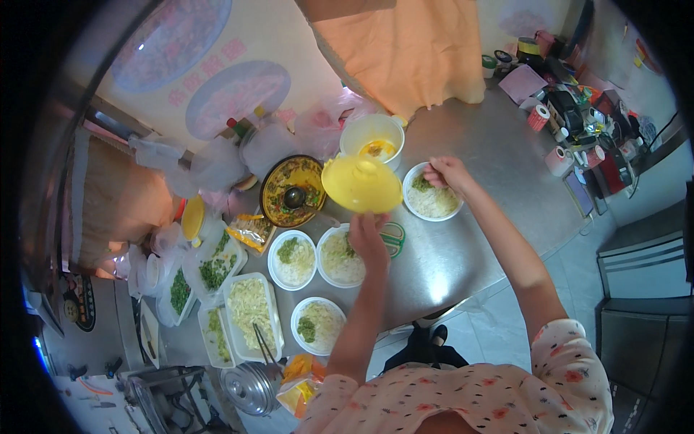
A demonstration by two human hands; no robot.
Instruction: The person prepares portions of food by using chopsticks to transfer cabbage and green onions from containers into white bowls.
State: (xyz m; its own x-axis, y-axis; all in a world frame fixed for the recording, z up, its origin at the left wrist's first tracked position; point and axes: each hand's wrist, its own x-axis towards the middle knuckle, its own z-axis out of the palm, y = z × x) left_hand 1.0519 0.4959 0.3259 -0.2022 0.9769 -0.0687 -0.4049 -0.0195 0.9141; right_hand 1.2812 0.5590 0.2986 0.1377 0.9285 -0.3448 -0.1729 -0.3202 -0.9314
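My left hand [370, 238] grips the near edge of a yellow plastic lid [362, 184], tilted in front of a white tub [373, 135] with yellow residue inside. Over the far rim of a white bowl [436, 203] of white food and chopped greens is my right hand [445, 172], fingers bent together; whether it holds anything cannot be told. Several similar bowls stand to the left: one [293, 260], one partly behind my left forearm [337, 257], one nearer me [319, 325]. A dark-rimmed pot [293, 190] of oily sauce holds a ladle [295, 198].
Green-handled scissors [394, 238] lie beside my left hand. A container of shredded vegetable [250, 309] with chopsticks [264, 343] and tubs of chopped greens [217, 266] stand at left. Rolls, boxes and a phone-like device [578, 192] crowd the right end of the metal table [466, 260].
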